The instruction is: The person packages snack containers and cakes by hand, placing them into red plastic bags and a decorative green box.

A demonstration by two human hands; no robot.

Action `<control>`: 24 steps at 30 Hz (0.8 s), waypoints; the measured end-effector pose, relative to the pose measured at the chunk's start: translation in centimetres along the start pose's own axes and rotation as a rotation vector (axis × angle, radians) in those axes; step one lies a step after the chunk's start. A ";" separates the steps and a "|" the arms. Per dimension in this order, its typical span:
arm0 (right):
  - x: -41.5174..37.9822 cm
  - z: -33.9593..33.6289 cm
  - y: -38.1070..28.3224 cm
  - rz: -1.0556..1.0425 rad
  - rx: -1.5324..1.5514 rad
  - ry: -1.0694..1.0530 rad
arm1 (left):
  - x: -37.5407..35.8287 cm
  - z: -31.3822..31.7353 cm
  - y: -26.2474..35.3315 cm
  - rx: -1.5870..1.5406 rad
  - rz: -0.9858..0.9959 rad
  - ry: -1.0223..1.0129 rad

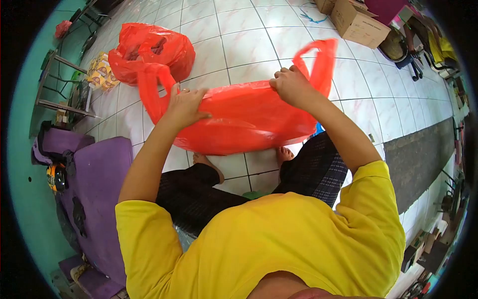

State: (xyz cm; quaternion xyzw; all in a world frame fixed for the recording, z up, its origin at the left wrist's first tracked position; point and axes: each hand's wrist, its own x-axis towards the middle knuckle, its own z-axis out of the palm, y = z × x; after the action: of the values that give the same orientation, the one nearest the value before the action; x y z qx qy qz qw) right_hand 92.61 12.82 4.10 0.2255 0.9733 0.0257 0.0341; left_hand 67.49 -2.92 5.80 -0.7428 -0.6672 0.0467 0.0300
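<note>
A large red plastic bag (249,119) is stretched wide in front of my knees, above the tiled floor. At its upper left edge, my left hand (188,105) lies on the plastic beside the left handle loop, fingers apart and the thumb toward the middle. My right hand (291,87) has its fingers curled over the upper right rim, next to the right handle loop, which stands up. What the bag holds, if anything, is hidden.
Another red bag (174,52), bulging, sits on the floor at the upper left beside a yellow patterned package (102,72). A purple seat (102,199) is at my left. Cardboard box (358,25) at the upper right; dark mat (420,159) at the right.
</note>
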 end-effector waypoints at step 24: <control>2.8 2.4 -6.2 -0.205 0.020 0.695 | 7.8 3.5 0.2 -1.085 -0.607 -0.462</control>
State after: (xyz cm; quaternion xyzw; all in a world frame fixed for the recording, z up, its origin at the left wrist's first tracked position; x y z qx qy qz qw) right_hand 87.58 8.62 1.15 0.1046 0.9446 0.0876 -0.2987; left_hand 68.13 4.73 2.11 -0.4025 -0.7652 -0.1484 -0.4801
